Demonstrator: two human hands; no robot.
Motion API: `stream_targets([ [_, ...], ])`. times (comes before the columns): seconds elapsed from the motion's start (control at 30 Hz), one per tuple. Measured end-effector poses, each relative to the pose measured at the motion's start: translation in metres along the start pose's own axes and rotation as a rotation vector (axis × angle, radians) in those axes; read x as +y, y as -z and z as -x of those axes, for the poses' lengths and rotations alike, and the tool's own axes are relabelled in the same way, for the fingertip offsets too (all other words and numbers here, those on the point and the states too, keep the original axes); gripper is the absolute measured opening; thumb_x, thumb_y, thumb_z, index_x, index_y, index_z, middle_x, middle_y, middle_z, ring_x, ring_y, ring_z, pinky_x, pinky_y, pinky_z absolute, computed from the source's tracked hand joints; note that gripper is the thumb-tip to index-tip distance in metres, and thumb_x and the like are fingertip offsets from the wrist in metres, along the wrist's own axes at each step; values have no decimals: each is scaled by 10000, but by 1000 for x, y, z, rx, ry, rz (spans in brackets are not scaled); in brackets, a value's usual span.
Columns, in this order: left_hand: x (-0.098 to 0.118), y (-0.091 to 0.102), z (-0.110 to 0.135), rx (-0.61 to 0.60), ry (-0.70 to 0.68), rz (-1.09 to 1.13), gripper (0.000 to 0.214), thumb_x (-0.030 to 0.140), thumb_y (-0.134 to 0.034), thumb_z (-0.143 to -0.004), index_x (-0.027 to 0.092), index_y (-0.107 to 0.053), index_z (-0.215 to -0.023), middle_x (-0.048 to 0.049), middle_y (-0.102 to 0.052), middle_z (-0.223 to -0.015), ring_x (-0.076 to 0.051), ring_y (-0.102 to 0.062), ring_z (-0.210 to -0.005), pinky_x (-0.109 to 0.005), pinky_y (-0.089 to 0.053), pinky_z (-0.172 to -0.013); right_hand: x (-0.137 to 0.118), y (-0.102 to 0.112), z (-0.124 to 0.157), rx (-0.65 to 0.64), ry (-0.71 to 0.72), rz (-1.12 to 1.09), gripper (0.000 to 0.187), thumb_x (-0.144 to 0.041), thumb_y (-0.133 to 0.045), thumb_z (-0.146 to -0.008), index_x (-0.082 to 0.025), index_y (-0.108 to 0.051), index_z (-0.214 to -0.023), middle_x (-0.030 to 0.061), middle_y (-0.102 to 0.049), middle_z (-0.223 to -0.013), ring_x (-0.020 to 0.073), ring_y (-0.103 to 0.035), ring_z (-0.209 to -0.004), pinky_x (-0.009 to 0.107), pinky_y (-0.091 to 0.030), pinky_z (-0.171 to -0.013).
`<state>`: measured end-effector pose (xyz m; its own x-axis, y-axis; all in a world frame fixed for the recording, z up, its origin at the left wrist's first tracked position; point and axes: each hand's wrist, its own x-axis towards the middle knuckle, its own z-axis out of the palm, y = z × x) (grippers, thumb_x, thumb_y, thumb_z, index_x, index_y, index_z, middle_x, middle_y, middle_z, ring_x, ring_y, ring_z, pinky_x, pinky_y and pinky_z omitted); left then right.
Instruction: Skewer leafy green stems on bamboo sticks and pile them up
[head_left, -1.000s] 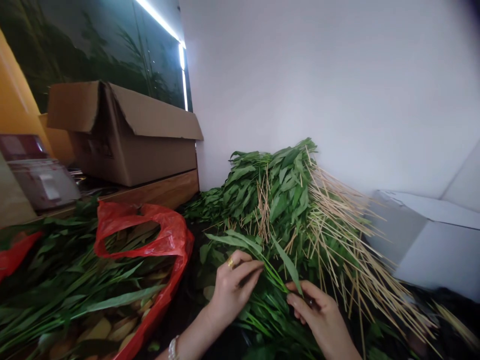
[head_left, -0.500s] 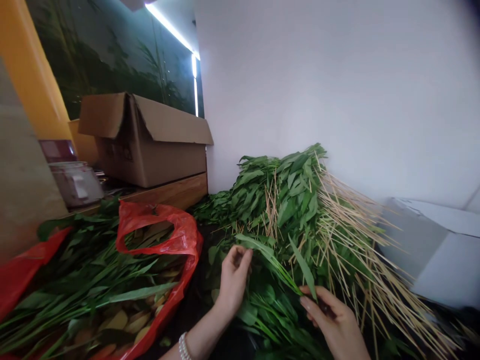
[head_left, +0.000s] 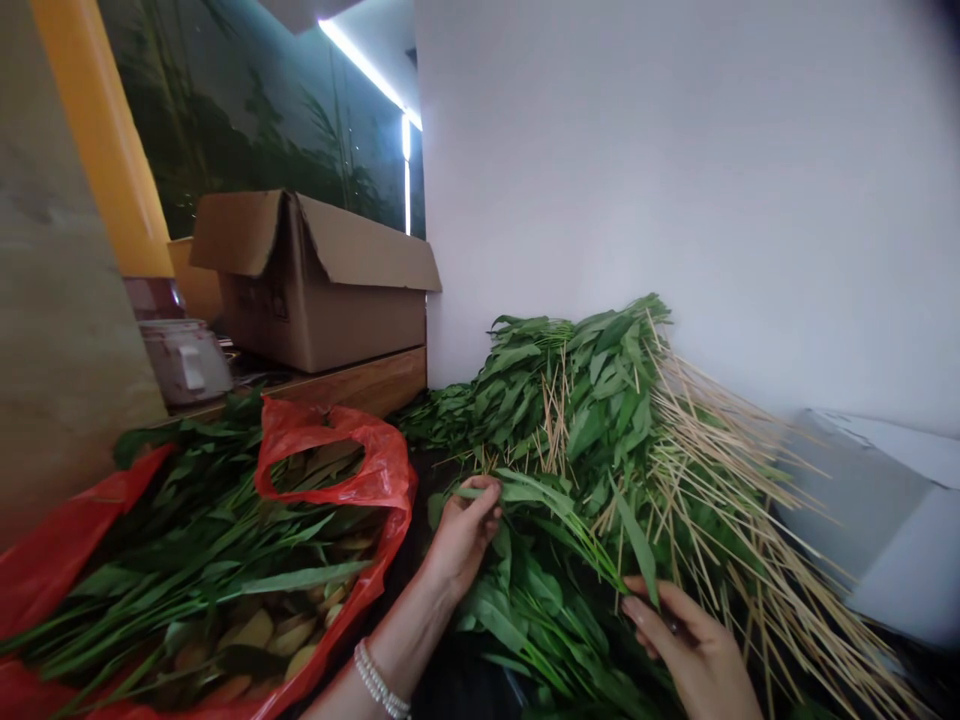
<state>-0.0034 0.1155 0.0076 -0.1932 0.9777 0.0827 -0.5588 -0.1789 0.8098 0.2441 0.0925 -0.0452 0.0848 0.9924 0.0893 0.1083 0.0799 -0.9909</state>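
Observation:
A big heap of green leaves threaded on thin bamboo skewers [head_left: 600,410] lies against the white wall. My left hand [head_left: 461,535], with a bead bracelet on the wrist, pinches the tip of a long green leaf [head_left: 525,492] at the front of the heap. My right hand [head_left: 690,650] is low at the right, fingers closed on the stem end of the same sprig of leaves, where a narrow leaf [head_left: 637,545] sticks up. Loose leafy stems [head_left: 540,620] lie between the two hands.
A red plastic bag [head_left: 337,480] full of long leaves and yellowish pieces sits at the left. Behind it a cardboard box [head_left: 315,290] rests on a wooden ledge beside a white jar [head_left: 184,360]. A white box [head_left: 892,510] stands at the right.
The view has shifted left, so everything sits further right in frame. My left hand went from holding the leaf sprig to opening, then pinching a leaf tip; my right hand dropped lower right.

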Motion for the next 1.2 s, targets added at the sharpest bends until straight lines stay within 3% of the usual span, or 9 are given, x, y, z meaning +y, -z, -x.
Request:
stream_targets([
  [0.1,2,-2,3,-61,-91,-129,266,315,-755,-688,152,-590,-818,41,-517,-676,-51,-494,-572,-143,-370,-521,1,1,-1,35,-9,-36,497,-539,-750,-574,-174,-711,-908,29,-657,-703,156,-545,-579,252,-467,-517],
  [0.27,4,-3,5,-109,-333,-544,349,244,-727,-707,171,-634,-1035,3,-600,-778,-116,-563,-687,-239,-451,-673,9,5,-7,46,12,-80,467,-505,-757,-602,-178,-698,-930,28,-661,-743,152,-545,-601,247,-462,-520],
  [0.43,-1,-1,8,-158,-774,-1003,209,118,-608,-786,213,-692,-953,-32,-624,-832,-169,-578,-820,-314,-449,-767,8,7,-8,104,15,-131,479,-503,-771,-576,-173,-696,-915,28,-655,-729,147,-538,-579,249,-449,-495],
  [0.53,-3,1,12,-176,-1056,-1115,237,57,-513,-824,214,-688,-850,-50,-597,-843,-176,-548,-836,-326,-448,-735,4,6,-7,126,18,-136,492,-502,-776,-561,-165,-700,-912,25,-647,-699,151,-541,-572,253,-450,-492],
  [0.6,-3,1,14,-168,-1162,-1134,254,26,-497,-818,213,-668,-800,-50,-592,-862,-179,-537,-855,-337,-447,-739,4,6,-7,125,23,-142,482,-499,-775,-564,-167,-702,-906,21,-643,-686,150,-541,-567,253,-449,-490],
  [0.77,-1,-1,18,-138,-1220,-1161,251,16,-499,-804,210,-629,-711,-52,-592,-931,-200,-528,-929,-376,-454,-788,6,5,-9,105,25,-155,460,-487,-772,-585,-169,-700,-910,24,-645,-693,151,-537,-566,254,-446,-487],
  [0.93,-1,-3,26,45,-1201,-1238,277,88,-601,-768,260,-671,-973,-82,-545,-1116,-276,-440,-1119,-495,-370,-948,3,4,-5,59,19,-135,438,-479,-750,-623,-168,-697,-927,27,-642,-708,150,-534,-577,255,-441,-498],
  [1.1,-6,-3,28,-143,-1271,-1324,381,101,-646,-771,327,-652,-1078,-26,-609,-883,-213,-514,-945,-432,-383,-895,-2,0,0,-27,-2,-95,415,-479,-720,-662,-173,-701,-942,19,-636,-720,134,-528,-578,241,-428,-506],
  [1.2,-10,-4,27,-259,-1243,-1358,366,121,-636,-797,326,-643,-1101,-17,-637,-880,-197,-530,-923,-399,-382,-866,-5,-2,2,-71,-3,-43,409,-481,-708,-670,-166,-706,-930,10,-616,-657,129,-510,-554,236,-408,-491],
])
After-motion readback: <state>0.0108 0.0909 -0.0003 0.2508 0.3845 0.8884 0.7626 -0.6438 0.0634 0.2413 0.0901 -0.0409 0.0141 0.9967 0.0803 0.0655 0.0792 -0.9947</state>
